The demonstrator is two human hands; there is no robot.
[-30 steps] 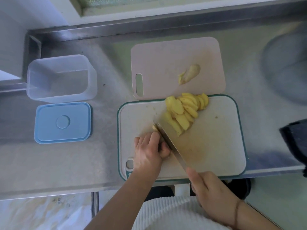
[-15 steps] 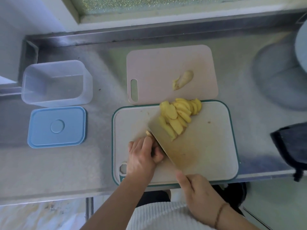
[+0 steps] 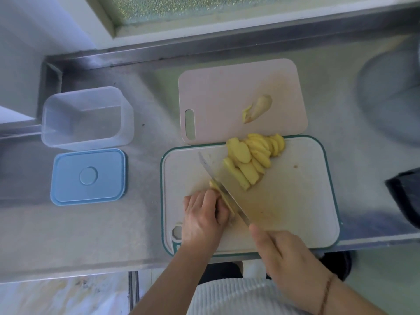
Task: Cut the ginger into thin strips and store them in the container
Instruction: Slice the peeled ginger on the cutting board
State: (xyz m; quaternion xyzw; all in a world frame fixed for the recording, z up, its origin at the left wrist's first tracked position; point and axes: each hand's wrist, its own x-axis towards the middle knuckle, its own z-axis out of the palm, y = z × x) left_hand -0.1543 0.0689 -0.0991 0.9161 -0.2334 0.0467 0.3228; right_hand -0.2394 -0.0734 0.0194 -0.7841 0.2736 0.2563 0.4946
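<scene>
You are looking at pale yellow ginger slices (image 3: pixel 252 160) on a white board (image 3: pixel 295 201) edged in dark green. Behind it is lying a pale pink board (image 3: pixel 227 92). The lid (image 3: pixel 88 176) is showing light blue, the container (image 3: pixel 86 117) clear, the worktop (image 3: pixel 91 235) dull grey steel.

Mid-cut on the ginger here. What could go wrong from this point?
The left hand pins a small ginger piece right against the knife; a slip could nick the fingertips. The slice pile hangs over the board edge and could spill. The container sits well off, so strips may drop in transfer.
</scene>
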